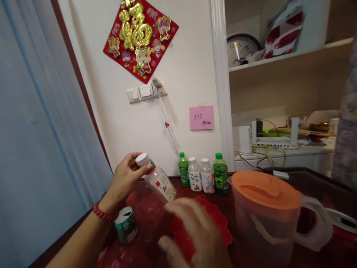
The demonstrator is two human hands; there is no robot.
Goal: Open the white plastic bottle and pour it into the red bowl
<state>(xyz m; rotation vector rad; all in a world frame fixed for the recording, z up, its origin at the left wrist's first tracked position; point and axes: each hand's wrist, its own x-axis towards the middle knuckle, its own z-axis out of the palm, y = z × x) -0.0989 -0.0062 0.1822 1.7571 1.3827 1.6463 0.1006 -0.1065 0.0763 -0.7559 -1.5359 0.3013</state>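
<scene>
Nearest, over the red dish (227, 236), the blurred right hand (198, 232) was spread wide and seemingly empty, its fingers (178, 208) by the lower end of a clear bottle (160, 183), though contact could not be told. Beyond the green can (126, 227) on the left, the left hand (126, 176) gripped that bottle, tilted, by its neck, with four more bottles (208, 179) standing far right of it by the wall (192, 82). The step seemed to be handling this bottle, and the next move probably called for steadying its base.
</scene>
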